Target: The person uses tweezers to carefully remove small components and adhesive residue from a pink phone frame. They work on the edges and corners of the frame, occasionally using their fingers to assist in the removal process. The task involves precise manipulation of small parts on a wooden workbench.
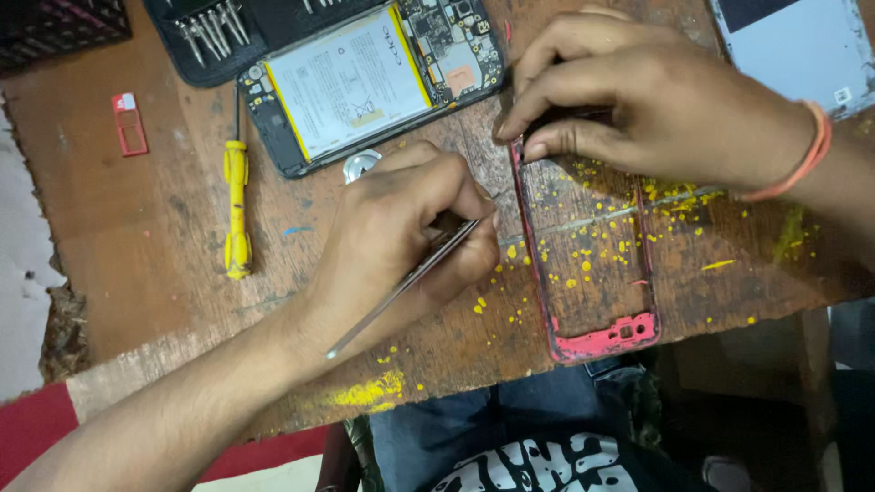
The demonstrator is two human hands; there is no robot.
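**A:** What sits furthest out to the left of the fingers?

**B:** A small red card tray (128, 123) lies flat on the wooden table (137, 264), well apart from both hands. Next comes a yellow screwdriver (236, 208), lying lengthwise just left of the left hand's knuckles.

**A:** And above it?

**B:** A black tool case (219, 36) with a row of metal bits, and beside it an opened phone (369, 82) with its white battery and circuit board showing. A small round metal piece (361, 165) peeks out just above the left hand's knuckles.

**A:** What are the left fingers doing?

**B:** The left hand (401, 237) is curled, thumb and fingers pressed together, pinching metal tweezers (406, 282). The tail of the tweezers slants down towards the wrist; the tips are hidden under the fingers.

**A:** And the right?

**B:** The right hand (656, 105) reaches in from the right, an orange band (802, 155) on the wrist. Its fingertips are bunched together, pressing on the top edge of a red phone frame (602, 339). The frame lies flat, running down from those fingertips to the table's near edge, just right of the left hand. Yellow specks (583, 246) dot the wood inside and around it. Beyond the right wrist lies a pale panel (793, 46).
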